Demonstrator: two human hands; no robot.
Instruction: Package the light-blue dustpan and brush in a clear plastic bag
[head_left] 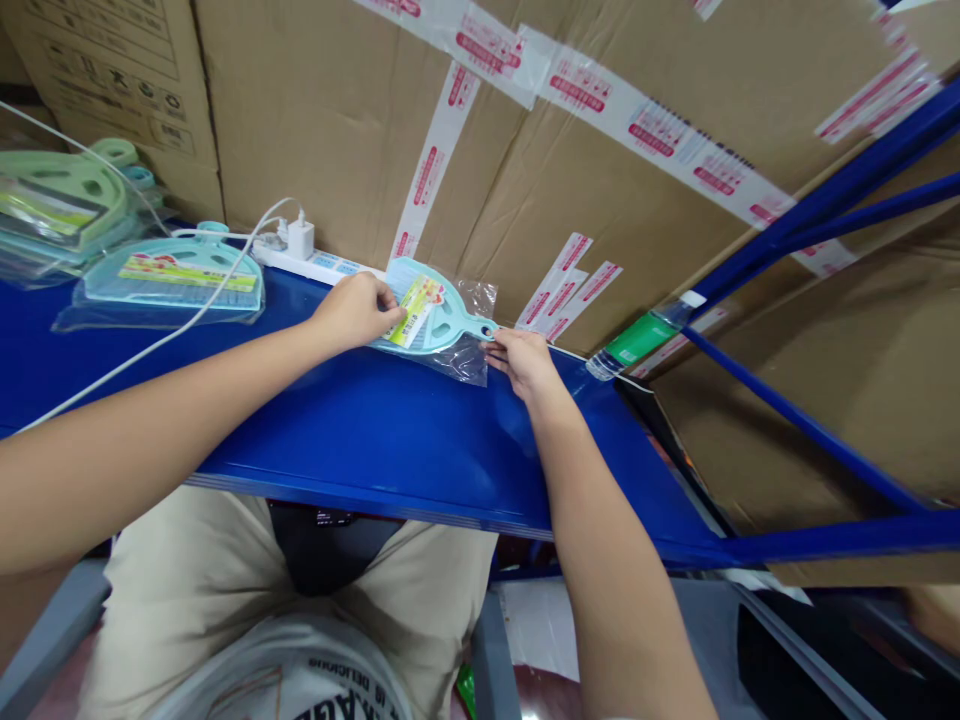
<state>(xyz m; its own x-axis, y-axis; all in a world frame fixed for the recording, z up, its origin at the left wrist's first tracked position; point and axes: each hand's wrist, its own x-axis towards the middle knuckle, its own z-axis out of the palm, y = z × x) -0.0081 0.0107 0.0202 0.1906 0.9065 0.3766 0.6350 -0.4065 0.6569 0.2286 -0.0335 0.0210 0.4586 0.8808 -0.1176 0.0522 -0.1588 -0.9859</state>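
A light blue dustpan (452, 318) with a yellow printed label (415, 308) lies on the blue shelf board, partly in a clear plastic bag (474, 368). My left hand (360, 310) is on the dustpan's left side, its fingers curled and pinching at the label's edge. At the other end, my right hand (523, 360) holds the tip of the handle between thumb and fingers. The bag's loose film spreads below and beside the handle. Part of the dustpan's left edge is hidden behind my left hand.
More bagged dustpans, one light blue (172, 280) and a green one (64, 200) on a pile, lie at the left. A power strip (315, 265) with a white cable is behind. A bottle (637, 340) leans at the right by blue metal bars (795, 400). Cardboard boxes (300, 120) stand behind.
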